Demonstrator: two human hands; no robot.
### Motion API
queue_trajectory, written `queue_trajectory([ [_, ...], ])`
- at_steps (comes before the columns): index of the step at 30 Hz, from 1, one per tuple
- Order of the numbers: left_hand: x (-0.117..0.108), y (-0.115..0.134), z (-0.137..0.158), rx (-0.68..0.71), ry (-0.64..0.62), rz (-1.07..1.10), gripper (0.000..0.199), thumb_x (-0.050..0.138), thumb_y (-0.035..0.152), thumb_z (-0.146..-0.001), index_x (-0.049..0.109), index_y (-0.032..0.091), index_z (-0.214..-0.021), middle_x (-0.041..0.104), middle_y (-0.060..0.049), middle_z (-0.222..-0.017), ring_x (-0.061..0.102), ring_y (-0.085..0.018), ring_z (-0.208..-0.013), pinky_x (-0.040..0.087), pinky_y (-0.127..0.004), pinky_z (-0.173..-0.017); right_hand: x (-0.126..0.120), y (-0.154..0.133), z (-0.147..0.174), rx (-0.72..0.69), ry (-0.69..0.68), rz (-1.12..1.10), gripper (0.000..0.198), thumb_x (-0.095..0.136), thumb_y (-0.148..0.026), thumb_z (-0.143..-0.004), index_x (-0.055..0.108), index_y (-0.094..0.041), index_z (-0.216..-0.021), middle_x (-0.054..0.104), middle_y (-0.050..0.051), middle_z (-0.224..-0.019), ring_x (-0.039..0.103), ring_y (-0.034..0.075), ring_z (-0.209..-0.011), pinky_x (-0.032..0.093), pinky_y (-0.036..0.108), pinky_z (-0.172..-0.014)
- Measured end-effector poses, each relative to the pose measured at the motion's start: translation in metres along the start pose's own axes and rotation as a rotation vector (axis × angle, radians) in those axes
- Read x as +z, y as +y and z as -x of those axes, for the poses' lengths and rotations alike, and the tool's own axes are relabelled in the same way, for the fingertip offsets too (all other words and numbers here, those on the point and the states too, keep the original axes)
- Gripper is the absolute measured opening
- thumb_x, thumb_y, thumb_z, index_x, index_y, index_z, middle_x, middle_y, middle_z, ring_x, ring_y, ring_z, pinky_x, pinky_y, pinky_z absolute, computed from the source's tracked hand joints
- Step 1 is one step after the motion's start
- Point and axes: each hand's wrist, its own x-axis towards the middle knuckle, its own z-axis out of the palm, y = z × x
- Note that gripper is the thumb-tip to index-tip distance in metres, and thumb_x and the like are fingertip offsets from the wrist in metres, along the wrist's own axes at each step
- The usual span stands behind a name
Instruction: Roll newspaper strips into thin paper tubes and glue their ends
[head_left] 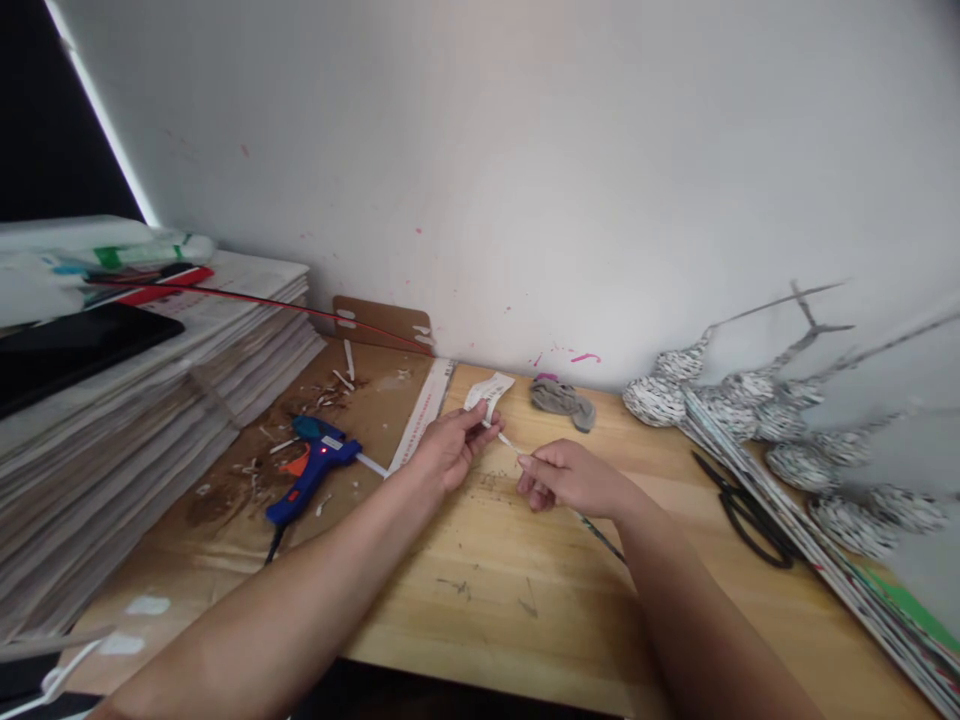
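Note:
Between my hands runs a thin rolled paper strip (507, 440), its flat printed end (495, 386) fanning out above my left fingers. My left hand (456, 446) pinches the strip near that flat end. The rolled part is gripped by the fingertips of my right hand (559, 474). Below my right wrist a thin dark rolled length (602, 538) comes out; it seems to belong to the same strip. Behind the hands a grey crumpled lump (561, 397) lies against the wall.
A blue glue gun (313, 468) with a lit red light lies on stained cardboard (225, 540) at left, beside stacked paper (247, 350). On the right are black scissors (750, 515), a bundle of paper rods (795, 520) and several woven paper gourd shapes (656, 398).

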Motion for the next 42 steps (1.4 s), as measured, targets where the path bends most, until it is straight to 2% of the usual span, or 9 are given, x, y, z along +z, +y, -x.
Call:
queue_trajectory([
  [6,0.001,-0.002,0.001,-0.017,-0.005,-0.003,0.009,0.058,0.008,-0.085,0.063,0.007,-0.078,0.068,-0.009,-0.073,0.066,-0.011,-0.065,0.058,-0.016,-0.059,0.003,0.000,-0.004,-0.165,0.291,0.144,0.037,0.056,-0.053,-0.082,0.061,-0.018,-0.073,0.063,0.002,-0.066,0.054,0.014,-0.060,0.039,0.025,-0.056],
  [11,0.000,-0.003,0.001,-0.035,-0.018,-0.003,0.009,0.060,0.009,-0.084,0.064,0.006,-0.078,0.068,-0.010,-0.074,0.067,-0.013,-0.066,0.059,-0.018,-0.059,0.005,-0.001,-0.006,-0.032,0.032,-0.134,0.043,0.042,-0.052,-0.089,0.060,-0.015,-0.076,0.062,0.004,-0.061,0.056,0.013,-0.055,0.045,0.026,-0.058],
  [13,0.000,-0.004,0.002,-0.033,-0.014,0.001,0.009,0.059,0.009,-0.084,0.064,0.006,-0.077,0.068,-0.009,-0.073,0.067,-0.013,-0.065,0.059,-0.018,-0.060,0.007,-0.001,-0.007,-0.047,0.071,-0.132,0.039,0.046,-0.051,-0.088,0.059,-0.015,-0.079,0.062,0.003,-0.064,0.056,0.013,-0.057,0.044,0.026,-0.058],
  [17,0.000,-0.005,0.002,-0.036,-0.021,0.004,0.010,0.058,0.008,-0.085,0.065,0.006,-0.077,0.068,-0.008,-0.072,0.067,-0.012,-0.065,0.059,-0.017,-0.059,0.011,0.000,-0.011,-0.197,0.295,0.002,0.029,0.057,-0.046,-0.083,0.058,-0.018,-0.073,0.057,0.000,-0.063,0.051,0.012,-0.057,0.039,0.024,-0.056],
  [22,0.002,-0.005,0.004,-0.042,-0.018,0.007,0.011,0.058,0.006,-0.084,0.064,0.005,-0.076,0.068,-0.008,-0.070,0.067,-0.013,-0.064,0.059,-0.017,-0.059,0.014,-0.002,-0.011,-0.081,0.128,-0.125,0.038,0.041,-0.049,-0.090,0.058,-0.017,-0.079,0.057,0.000,-0.059,0.052,0.013,-0.053,0.039,0.025,-0.053],
  [28,0.002,-0.004,0.004,-0.030,-0.015,0.013,0.012,0.057,0.005,-0.084,0.063,0.007,-0.074,0.067,-0.007,-0.068,0.068,-0.012,-0.064,0.059,-0.018,-0.061,0.021,-0.003,-0.012,-0.309,0.496,0.341,0.024,0.056,-0.041,-0.085,0.060,-0.020,-0.076,0.061,0.000,-0.065,0.051,0.014,-0.058,0.034,0.026,-0.056],
  [33,0.002,-0.005,0.003,-0.044,-0.014,-0.002,0.010,0.057,0.006,-0.085,0.062,0.007,-0.077,0.068,-0.009,-0.070,0.069,-0.014,-0.065,0.059,-0.019,-0.060,0.020,0.001,-0.014,-0.199,0.282,0.138,0.038,0.038,-0.042,-0.094,0.065,-0.019,-0.079,0.064,0.002,-0.064,0.057,0.014,-0.058,0.038,0.025,-0.056],
  [39,0.002,-0.007,0.004,-0.048,-0.014,-0.015,0.009,0.055,0.007,-0.086,0.060,0.008,-0.078,0.068,-0.009,-0.070,0.069,-0.014,-0.065,0.059,-0.019,-0.062,0.022,-0.001,-0.013,-0.307,0.502,0.351,0.022,0.054,-0.038,-0.086,0.062,-0.020,-0.078,0.064,0.001,-0.068,0.053,0.015,-0.060,0.034,0.025,-0.057],
  [42,0.001,-0.007,0.004,-0.060,-0.029,-0.024,0.007,0.056,0.007,-0.086,0.060,0.008,-0.080,0.069,-0.010,-0.072,0.070,-0.015,-0.067,0.059,-0.021,-0.063,0.023,-0.002,-0.014,-0.188,0.338,0.196,0.032,0.043,-0.038,-0.091,0.064,-0.019,-0.076,0.062,0.002,-0.062,0.054,0.015,-0.057,0.036,0.025,-0.055],
])
